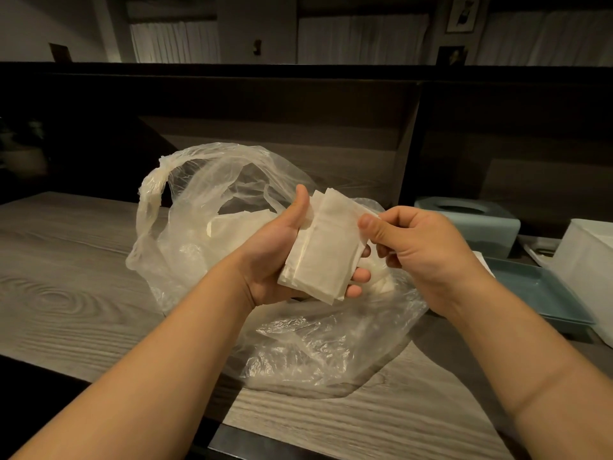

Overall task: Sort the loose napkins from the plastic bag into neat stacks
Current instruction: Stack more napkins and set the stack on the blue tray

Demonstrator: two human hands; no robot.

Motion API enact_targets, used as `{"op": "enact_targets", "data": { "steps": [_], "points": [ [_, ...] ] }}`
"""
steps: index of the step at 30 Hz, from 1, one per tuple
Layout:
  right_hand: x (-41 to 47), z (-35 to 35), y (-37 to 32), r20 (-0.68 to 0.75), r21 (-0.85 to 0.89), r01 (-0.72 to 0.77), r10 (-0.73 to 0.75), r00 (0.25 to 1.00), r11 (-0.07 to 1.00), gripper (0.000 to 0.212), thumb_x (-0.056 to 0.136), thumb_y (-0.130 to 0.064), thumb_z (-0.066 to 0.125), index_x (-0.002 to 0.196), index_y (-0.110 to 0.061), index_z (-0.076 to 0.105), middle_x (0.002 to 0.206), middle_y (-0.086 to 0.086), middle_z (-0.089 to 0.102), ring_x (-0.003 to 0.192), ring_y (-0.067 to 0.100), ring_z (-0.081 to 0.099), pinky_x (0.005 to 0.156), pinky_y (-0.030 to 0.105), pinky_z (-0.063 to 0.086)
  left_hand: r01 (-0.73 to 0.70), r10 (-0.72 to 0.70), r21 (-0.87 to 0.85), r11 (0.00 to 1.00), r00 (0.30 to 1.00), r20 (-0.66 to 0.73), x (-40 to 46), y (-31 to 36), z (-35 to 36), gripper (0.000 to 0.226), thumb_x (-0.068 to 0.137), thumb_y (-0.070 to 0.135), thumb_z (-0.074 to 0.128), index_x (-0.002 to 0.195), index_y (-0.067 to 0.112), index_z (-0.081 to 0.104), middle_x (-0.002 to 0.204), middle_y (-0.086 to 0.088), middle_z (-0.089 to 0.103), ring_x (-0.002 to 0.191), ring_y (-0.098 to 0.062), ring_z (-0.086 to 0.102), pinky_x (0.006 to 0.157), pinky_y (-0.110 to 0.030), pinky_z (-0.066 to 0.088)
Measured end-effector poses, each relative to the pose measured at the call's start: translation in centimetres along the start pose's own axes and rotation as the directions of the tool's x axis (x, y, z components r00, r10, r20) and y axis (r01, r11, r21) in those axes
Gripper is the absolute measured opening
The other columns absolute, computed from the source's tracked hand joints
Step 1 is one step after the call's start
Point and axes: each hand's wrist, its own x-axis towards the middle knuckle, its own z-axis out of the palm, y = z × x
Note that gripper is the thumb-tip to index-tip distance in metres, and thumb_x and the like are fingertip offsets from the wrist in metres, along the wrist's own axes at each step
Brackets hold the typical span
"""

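Forearms: both reach in from the near edge, bare, meeting over the middle of the surface.
Left hand: palm up, fingers curled under and thumb up along the far-left edge, cradling a small bundle of napkins.
Bundle: several folded sheets, edges stepped and not squared; held above the bag, not resting on anything.
Right hand: thumb and fingers pinch the right edge of the top sheet of the bundle; the other fingers are curled in below.
Plastic bag: clear, crumpled, lying open on the surface just beyond and under the hands, handles standing at far left.
Bag contents: more pale napkins show through the film, left of the bundle; how many I cannot tell.
Right side: a blue tray, a blue-green tissue box beyond it, a white container at the far right edge.
Progress, as judged: early to middle. One bundle is out and being evened in hand. No finished stack is visible on the surface.
Left to do: square this bundle, set it down, empty the bag.
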Motion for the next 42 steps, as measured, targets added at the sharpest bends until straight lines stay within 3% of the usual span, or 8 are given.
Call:
{"op": "enact_targets", "data": {
  "steps": [6, 13, 17, 21, 26, 32, 38, 42],
  "points": [
    [-0.5, 0.9, 0.1, 0.022, 0.061, -0.061, 0.06, 0.998, 0.996, 0.022, 0.085, -0.034, 0.076, 0.076, -0.016, 0.068, 0.065, -0.001, 0.063, 0.069, 0.016, 0.053, 0.069, 0.033, 0.044, -0.004, 0.002, 0.032, 0.999, 0.999, 0.047, 0.2, -0.1, -0.3, 0.106, 0.084, 0.088, 0.028, 0.142, 0.004, 0.055, 0.111, -0.023, 0.067, 0.098, -0.036, 0.066, 0.097, -0.05, 0.052],
    [-0.5, 1.4, 0.3, 0.017, 0.156, -0.152, 0.151, 0.988, 0.976, 0.022, 0.088, -0.034, 0.075, 0.079, -0.017, 0.065, 0.06, -0.001, 0.056, 0.055, 0.011, 0.051, 0.071, 0.036, 0.039, -0.011, 0.008, 0.034, 0.999, 0.995, 0.1, 0.1, -0.4, 0.8, 0.094, 0.088, 0.083, 0.028, 0.114, 0.005, 0.075, 0.103, -0.016, 0.069, 0.089, -0.029, 0.065, 0.09, -0.044, 0.058],
    [-0.7, 1.7, 0.4, 0.013, 0.144, -0.148, 0.147, 0.989, 0.978, 0.022, 0.092, -0.032, 0.072, 0.09, -0.012, 0.064, 0.061, 0.0, 0.054, 0.054, 0.012, 0.049, 0.07, 0.036, 0.041, -0.013, 0.007, 0.057, 0.998, 0.994, 0.105, 0.3, -0.4, 0.5, 0.103, 0.087, 0.084, 0.034, 0.139, -0.003, 0.056, 0.115, -0.018, 0.062, 0.097, -0.031, 0.062, 0.1, -0.05, 0.049],
    [-0.6, 2.0, 0.9, -0.138, -0.007, 0.0, -0.001, 0.99, 1.0, 0.011, 0.098, -0.029, 0.065, 0.1, -0.019, 0.061, 0.086, -0.003, 0.065, 0.057, 0.002, 0.061, 0.057, 0.019, 0.051, 0.006, -0.01, 0.037, 0.999, 0.993, 0.114, 0.3, -0.4, 0.7, 0.093, 0.091, 0.081, 0.033, 0.121, 0.001, 0.067, 0.108, -0.015, 0.064, 0.09, -0.028, 0.059, 0.091, -0.046, 0.051],
    [-0.5, 2.0, 1.6, -0.093, -0.324, 0.312, -0.358, 0.929, 0.893, 0.016, 0.096, -0.05, 0.055, 0.111, -0.052, 0.058, 0.107, -0.029, 0.051, 0.109, 0.008, 0.055, 0.088, 0.045, 0.057, -0.01, 0.006, 0.073, 0.997, 0.998, 0.057, -0.1, -0.4, 1.2, 0.08, 0.091, 0.077, 0.039, 0.122, 0.013, 0.074, 0.099, -0.015, 0.068, 0.084, -0.028, 0.064, 0.084, -0.046, 0.056],
    [-0.8, 2.2, 1.2, -0.078, -0.125, 0.289, -0.3, 0.951, 0.949, 0.008, 0.099, -0.036, 0.061, 0.097, -0.041, 0.067, 0.109, -0.009, 0.063, 0.101, 0.013, 0.063, 0.083, 0.047, 0.06, -0.015, 0.005, 0.106, 0.994, 0.996, 0.093, -0.1, -0.6, 1.2, 0.095, 0.092, 0.079, 0.035, 0.15, 0.004, 0.044, 0.103, -0.017, 0.061, 0.085, -0.03, 0.059, 0.082, -0.044, 0.052],
    [-0.9, 2.0, 0.9, -0.056, -0.111, 0.257, -0.264, 0.963, 0.96, 0.008, 0.101, -0.031, 0.06, 0.095, -0.034, 0.065, 0.106, -0.007, 0.063, 0.095, 0.013, 0.062, 0.076, 0.04, 0.06, 0.024, -0.031, 0.112, 0.993, 0.998, 0.059, -0.1, -0.6, 1.2, 0.092, 0.093, 0.081, 0.026, 0.133, 0.005, 0.059, 0.1, -0.016, 0.067, 0.084, -0.029, 0.063, 0.081, -0.044, 0.056],
    [-0.9, 2.2, 0.9, -0.017, -0.142, 0.267, -0.272, 0.962, 0.953, 0.01, 0.099, -0.031, 0.062, 0.093, -0.037, 0.066, 0.107, -0.006, 0.063, 0.096, 0.014, 0.064, 0.08, 0.043, 0.061, 0.021, -0.033, 0.118, 0.993, 0.994, 0.104, 0.0, -0.6, 0.9, 0.095, 0.092, 0.081, 0.03, 0.15, 0.008, 0.047, 0.108, -0.019, 0.065, 0.089, -0.034, 0.064, 0.086, -0.049, 0.055]
  ]
}}
